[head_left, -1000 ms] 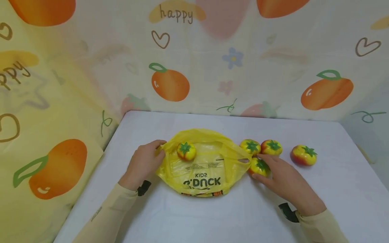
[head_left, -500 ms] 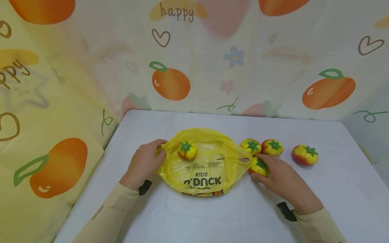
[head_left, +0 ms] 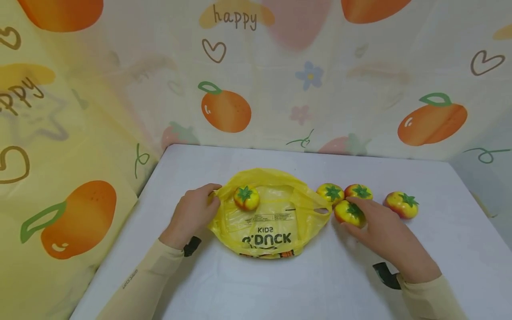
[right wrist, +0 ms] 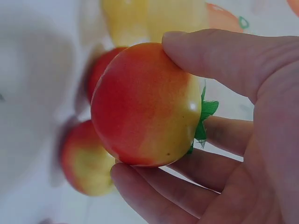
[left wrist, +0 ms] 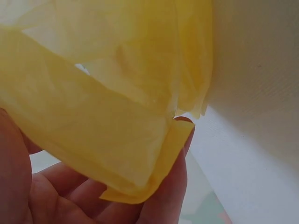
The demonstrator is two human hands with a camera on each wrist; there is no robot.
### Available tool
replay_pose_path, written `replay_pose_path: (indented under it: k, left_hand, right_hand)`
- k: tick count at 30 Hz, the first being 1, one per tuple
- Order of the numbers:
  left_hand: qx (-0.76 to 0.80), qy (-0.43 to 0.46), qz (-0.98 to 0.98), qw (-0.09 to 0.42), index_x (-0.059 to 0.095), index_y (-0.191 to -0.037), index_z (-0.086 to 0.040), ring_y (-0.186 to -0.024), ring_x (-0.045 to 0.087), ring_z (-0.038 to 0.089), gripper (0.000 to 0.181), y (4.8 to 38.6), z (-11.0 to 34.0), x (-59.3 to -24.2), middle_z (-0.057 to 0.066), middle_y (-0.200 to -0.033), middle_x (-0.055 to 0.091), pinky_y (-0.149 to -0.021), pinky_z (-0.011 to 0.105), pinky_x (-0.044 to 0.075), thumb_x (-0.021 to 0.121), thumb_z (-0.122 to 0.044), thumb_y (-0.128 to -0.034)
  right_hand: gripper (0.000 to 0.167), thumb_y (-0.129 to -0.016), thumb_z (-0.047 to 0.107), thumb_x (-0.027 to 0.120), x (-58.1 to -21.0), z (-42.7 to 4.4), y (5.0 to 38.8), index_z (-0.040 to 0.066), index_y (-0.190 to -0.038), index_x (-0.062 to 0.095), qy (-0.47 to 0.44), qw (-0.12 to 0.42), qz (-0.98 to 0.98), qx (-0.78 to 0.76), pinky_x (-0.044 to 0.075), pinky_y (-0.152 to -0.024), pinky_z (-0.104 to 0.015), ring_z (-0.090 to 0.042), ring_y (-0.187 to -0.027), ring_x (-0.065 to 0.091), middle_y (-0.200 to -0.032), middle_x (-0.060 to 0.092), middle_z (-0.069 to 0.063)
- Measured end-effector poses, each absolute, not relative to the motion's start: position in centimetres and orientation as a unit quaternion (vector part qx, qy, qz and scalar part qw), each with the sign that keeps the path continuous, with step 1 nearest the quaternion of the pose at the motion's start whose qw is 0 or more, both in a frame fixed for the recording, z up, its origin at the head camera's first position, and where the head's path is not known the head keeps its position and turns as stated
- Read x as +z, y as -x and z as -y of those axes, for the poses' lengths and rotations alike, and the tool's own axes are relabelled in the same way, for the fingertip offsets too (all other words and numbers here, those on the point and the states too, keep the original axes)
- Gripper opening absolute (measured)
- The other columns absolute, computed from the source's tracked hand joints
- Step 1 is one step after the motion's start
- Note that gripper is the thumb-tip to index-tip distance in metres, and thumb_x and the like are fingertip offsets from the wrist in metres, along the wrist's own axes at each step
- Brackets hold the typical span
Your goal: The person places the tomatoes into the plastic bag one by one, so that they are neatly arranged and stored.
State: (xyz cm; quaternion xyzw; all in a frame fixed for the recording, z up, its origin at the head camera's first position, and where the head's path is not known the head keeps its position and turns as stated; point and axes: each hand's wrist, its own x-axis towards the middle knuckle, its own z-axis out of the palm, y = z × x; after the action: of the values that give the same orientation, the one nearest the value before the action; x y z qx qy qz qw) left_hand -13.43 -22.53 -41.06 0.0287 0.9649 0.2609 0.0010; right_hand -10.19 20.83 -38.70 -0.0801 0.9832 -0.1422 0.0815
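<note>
Currently, the right hand (head_left: 382,231) has its grip bent round a glossy red-and-yellow tomato-shaped fruit (right wrist: 145,107) with green leaves, thumb opposite fingers, just right of the thin yellow plastic bag (head_left: 276,202) on the white-covered counter (head_left: 264,289). The left hand (head_left: 192,213), its grip nearly closed, pinches the bag's left edge. A matching fruit (head_left: 246,203) sits inside the bag; two similar fruits (head_left: 328,191) stand just beyond the held one, and a lone fruit (head_left: 398,206) lies farther right.

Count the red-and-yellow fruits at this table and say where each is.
5: one fruit in the open yellow bag, a second in the right hand, a third and fourth just behind that, a fifth farther right. The bag's folds might hide more.
</note>
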Motion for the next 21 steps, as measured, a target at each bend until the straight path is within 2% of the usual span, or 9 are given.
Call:
replay_pose_path:
  k: [8,14,21]
  left_hand:
    - [0.263,-0.027,-0.964,-0.001,0.07,-0.141,-0.008,-0.072,0.062,0.021,0.04,13.4,22.8,-41.1,0.018,-0.129,0.077,-0.066,0.031,0.051,0.058,-0.02,-0.104]
    - [0.266,-0.03,-0.964,-0.002,0.07,-0.14,-0.009,-0.072,0.062,0.02,0.041,13.4,22.8,-41.1,0.017,-0.128,0.077,-0.067,0.031,0.051,0.058,-0.021,-0.1036]
    - [0.269,-0.032,-0.963,0.0,0.069,-0.141,-0.008,-0.069,0.062,0.019,0.041,13.3,22.6,-40.9,0.018,-0.129,0.077,-0.065,0.031,0.051,0.058,-0.02,-0.1032]
  right_hand:
    - [0.071,-0.097,0.042,0.079,-36.2,-20.0,11.2,0.007,-0.154,0.054,0.123,0.018,-0.979,-0.164,0.05,-0.109,-0.068,-0.046,-0.134,0.061,-0.149,0.064,-0.023]
    - [0.071,-0.098,0.039,0.079,-34.3,-17.5,12.3,0.01,-0.157,0.052,0.142,0.023,-0.972,-0.187,0.051,-0.111,-0.065,-0.042,-0.135,0.059,-0.153,0.061,-0.019]
    - [0.072,-0.1,0.045,0.075,-34.0,-14.3,13.8,0.011,-0.159,0.05,0.162,0.048,-0.966,-0.195,0.045,-0.12,-0.063,-0.039,-0.144,0.054,-0.159,0.058,-0.014]
